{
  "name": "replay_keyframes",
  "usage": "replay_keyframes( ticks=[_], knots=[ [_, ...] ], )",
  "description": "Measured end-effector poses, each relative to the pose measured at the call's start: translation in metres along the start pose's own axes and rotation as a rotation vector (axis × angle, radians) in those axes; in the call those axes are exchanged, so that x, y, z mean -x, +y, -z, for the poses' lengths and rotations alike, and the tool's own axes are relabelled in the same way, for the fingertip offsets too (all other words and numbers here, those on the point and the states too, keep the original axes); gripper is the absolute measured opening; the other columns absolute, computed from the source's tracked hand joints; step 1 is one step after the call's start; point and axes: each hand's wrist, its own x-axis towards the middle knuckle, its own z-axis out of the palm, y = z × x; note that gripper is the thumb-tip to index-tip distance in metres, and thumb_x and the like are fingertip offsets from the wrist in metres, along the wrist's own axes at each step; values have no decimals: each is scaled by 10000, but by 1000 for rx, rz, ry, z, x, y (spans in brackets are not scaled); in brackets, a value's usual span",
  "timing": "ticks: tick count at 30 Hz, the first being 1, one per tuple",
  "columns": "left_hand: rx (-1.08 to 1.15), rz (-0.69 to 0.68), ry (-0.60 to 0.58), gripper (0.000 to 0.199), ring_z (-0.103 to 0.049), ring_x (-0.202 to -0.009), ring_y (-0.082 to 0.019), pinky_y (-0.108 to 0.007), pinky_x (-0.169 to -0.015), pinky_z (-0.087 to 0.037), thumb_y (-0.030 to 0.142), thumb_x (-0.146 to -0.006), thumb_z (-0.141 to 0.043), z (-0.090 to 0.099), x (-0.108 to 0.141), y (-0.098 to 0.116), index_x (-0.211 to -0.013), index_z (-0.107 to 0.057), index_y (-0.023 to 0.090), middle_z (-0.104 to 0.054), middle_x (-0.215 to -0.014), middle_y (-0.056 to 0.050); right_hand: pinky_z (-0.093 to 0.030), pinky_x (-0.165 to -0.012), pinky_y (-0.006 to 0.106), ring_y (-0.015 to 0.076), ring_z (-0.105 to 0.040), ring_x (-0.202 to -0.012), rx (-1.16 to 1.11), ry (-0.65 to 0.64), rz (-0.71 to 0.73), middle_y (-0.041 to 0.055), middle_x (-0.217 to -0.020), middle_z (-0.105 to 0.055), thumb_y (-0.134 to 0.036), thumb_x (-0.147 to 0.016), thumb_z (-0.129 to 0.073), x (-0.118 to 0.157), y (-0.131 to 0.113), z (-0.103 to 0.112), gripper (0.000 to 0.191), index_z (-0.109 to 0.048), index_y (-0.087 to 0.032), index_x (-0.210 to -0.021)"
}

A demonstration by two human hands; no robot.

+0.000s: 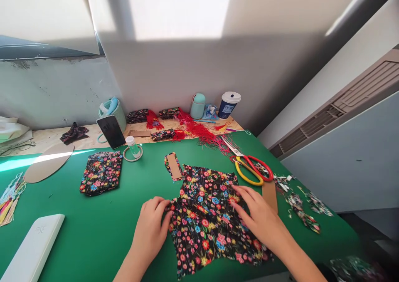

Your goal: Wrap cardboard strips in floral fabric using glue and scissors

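Note:
A piece of black floral fabric point(208, 219) lies spread on the green table, its edges uneven. My left hand point(152, 223) has its thumb and fingertips closed at the fabric's left edge. On the right part of the fabric rests my right hand point(258, 215), its fingers stretched out and apart from the thumb. Just beyond the fabric's upper left corner is a small floral scrap with a cardboard strip point(174, 166) on it. Scissors point(249, 163) with one red and one yellow handle lie past my right hand, beside another cardboard piece point(269, 196).
Folded floral fabric point(101, 173) lies left, near a leaning phone point(111, 131) and a small clear bottle point(133, 148). Red tassels point(202, 132), a mint flask point(198, 106) and a paper cup point(229, 106) stand at the back. Fabric scraps point(299, 209) lie right; a white block point(35, 248) front left.

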Motion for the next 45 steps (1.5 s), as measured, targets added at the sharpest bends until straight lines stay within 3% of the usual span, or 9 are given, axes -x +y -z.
replay_keyframes(
  ticks=[6, 13, 19, 27, 30, 33, 37, 41, 45],
  knots=[
    [-97, 196, 4, 137, -575, -874, -239, -413, -766, -460, 126, -836, -526, -13, -28, 2, -915, -616, 192, -589, -927, -57, -543, -598, 380, 253, -658, -720, 43, 60, -310, 91, -857, -612, -451, -833, -455, 23, 15, -11, 303, -586, -185, -899],
    [-115, 161, -92, 183, -529, -847, -226, -405, -774, -400, 75, -858, -442, -12, -26, 6, -798, -569, 193, -580, -893, -46, -507, -585, 349, 245, -650, -768, -29, -22, -290, 60, -848, -609, -407, -814, -425, 18, 7, -2, 228, -563, -239, -746],
    [35, 124, -85, 192, -540, -760, -186, -367, -751, -425, 119, -902, -384, -4, -17, 2, -793, -517, 205, -591, -780, -6, -501, -550, 303, 194, -626, -571, -327, -19, -247, 5, -611, -616, -376, -867, -395, 4, -4, 11, 209, -485, -249, -727],
    [244, 159, 22, 78, -607, -748, -181, -314, -682, -493, 228, -844, -505, 35, -17, -9, -793, -563, 220, -644, -786, -3, -556, -636, 316, 218, -695, -778, -386, 108, -68, 55, -903, -739, -420, -880, -474, -20, -20, 47, 291, -692, -245, -962],
    [274, 149, 79, 85, -626, -757, -177, -302, -679, -506, 235, -842, -518, 49, -16, -14, -858, -600, 222, -658, -809, -8, -522, -500, 271, 209, -687, -772, -381, 121, 2, 52, -924, -734, -437, -857, -530, -29, -26, 60, 273, -713, -252, -942],
    [259, 76, 129, 135, -630, -760, -169, -287, -670, -504, 231, -856, -527, 59, -20, -20, -932, -638, 226, -660, -810, -10, -481, -438, 249, 184, -668, -727, -349, 120, 72, 39, -904, -718, -408, -848, -564, -40, -33, 68, 233, -701, -254, -956],
    [180, -17, 274, 122, -614, -743, -160, -273, -659, -496, 233, -868, -545, 71, -39, -22, -887, -665, 216, -654, -771, -10, -530, -662, 307, 175, -643, -740, -268, 245, 168, 35, -825, -673, -333, -873, -523, -67, -41, 75, 200, -682, -230, -809],
    [106, -110, 452, 120, -608, -753, -152, -278, -684, -499, 208, -873, -555, 91, -54, -19, -871, -674, 221, -653, -797, -12, -513, -597, 283, 127, -587, -659, -307, 402, 154, 46, -954, -610, -281, -850, -553, -92, -50, 86, 151, -686, -225, -805],
    [115, -217, 412, 151, -610, -748, -136, -256, -674, -492, 154, -874, -561, 96, -42, -22, -924, -673, 242, -649, -812, -6, -534, -618, 283, 145, -614, -733, -374, 344, 201, 51, -986, -611, -265, -850, -570, -82, -49, 82, 134, -699, -247, -820]
  ],
)
